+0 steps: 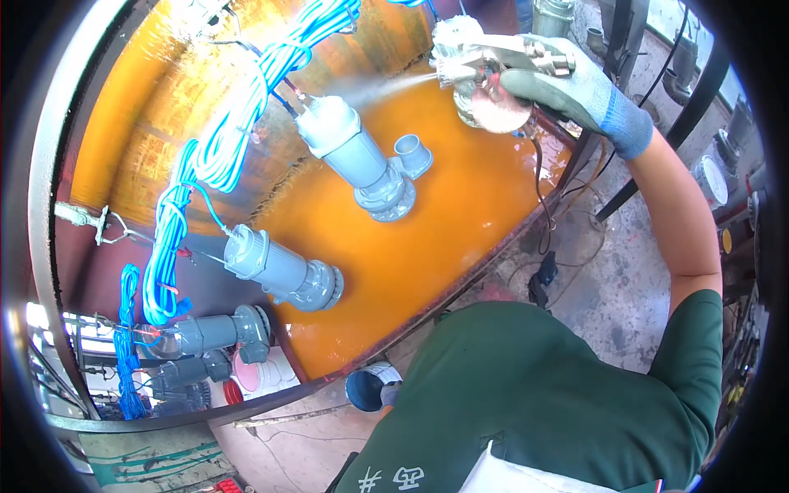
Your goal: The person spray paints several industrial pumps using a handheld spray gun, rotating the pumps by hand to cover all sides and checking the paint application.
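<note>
My right hand [567, 82], in a pale grey work glove with a blue cuff, is closed around a metal spray gun [493, 103] at the upper right. A white mist leaves the nozzle leftward, toward the upper part of a hanging light-grey submersible pump [349, 148]. A second grey pump [283, 267] hangs lower left. At my left side, my left hand [389, 394], in a dark glove, grips the rim of a blue-lined bucket [366, 388]; my body hides most of that hand.
Blue coiled cables [238, 123] hang by the pumps. An orange-stained tray [411, 279] with a raised edge lies beneath. More dark grey pumps [209, 333] hang at lower left near a pink-stained bucket [261, 370]. A brown hose [539, 172] drops from the spray gun. Metal posts stand at right.
</note>
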Demonstrator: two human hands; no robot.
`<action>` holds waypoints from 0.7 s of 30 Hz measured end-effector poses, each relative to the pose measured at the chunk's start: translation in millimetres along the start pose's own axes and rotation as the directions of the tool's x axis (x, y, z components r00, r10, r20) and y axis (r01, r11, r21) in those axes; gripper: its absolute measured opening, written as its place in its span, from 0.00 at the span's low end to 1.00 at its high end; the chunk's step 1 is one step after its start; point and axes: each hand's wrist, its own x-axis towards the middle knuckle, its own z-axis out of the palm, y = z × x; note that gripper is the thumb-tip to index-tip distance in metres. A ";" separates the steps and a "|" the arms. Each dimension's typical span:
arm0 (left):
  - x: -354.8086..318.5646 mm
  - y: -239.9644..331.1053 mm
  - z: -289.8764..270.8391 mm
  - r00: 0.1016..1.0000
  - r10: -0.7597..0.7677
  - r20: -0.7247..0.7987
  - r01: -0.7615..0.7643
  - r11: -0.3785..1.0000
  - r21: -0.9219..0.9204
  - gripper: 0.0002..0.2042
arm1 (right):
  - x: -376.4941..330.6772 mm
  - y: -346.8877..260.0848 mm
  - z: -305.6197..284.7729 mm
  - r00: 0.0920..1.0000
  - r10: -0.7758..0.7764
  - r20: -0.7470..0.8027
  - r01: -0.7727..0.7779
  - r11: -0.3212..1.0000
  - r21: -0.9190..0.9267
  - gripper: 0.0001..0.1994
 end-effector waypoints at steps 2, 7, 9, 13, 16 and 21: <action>-2.9 -0.8 0.6 1.000 0.006 -0.003 -0.006 1.000 -0.004 0.20 | 4.1 -18.8 -5.0 0.978 0.129 0.164 -0.086 0.966 -0.243 0.18; -2.0 0.4 1.9 0.999 0.043 -0.007 -0.043 0.999 0.022 0.20 | 10.2 -25.1 -4.5 0.993 0.081 0.090 -0.054 0.960 -0.274 0.18; -1.8 1.5 4.4 0.998 0.067 -0.005 -0.067 0.997 0.038 0.19 | 5.6 -23.8 6.6 0.998 0.061 -0.007 -0.062 0.996 -0.070 0.18; 5.9 5.0 4.4 0.984 0.178 -0.003 -0.175 0.968 0.180 0.19 | 0.2 -42.9 3.5 0.978 0.119 0.170 -0.046 0.923 -0.383 0.22; 19.0 28.6 -15.1 0.843 0.530 -0.091 -0.450 0.788 0.419 0.19 | -1.2 -40.9 -6.1 0.949 0.267 0.166 -0.170 0.880 -0.443 0.20; -10.7 207.6 -167.7 0.864 0.308 -0.398 -0.491 0.689 -0.532 0.13 | -23.0 -14.5 -13.7 0.976 0.217 -0.025 -0.217 0.946 -0.242 0.21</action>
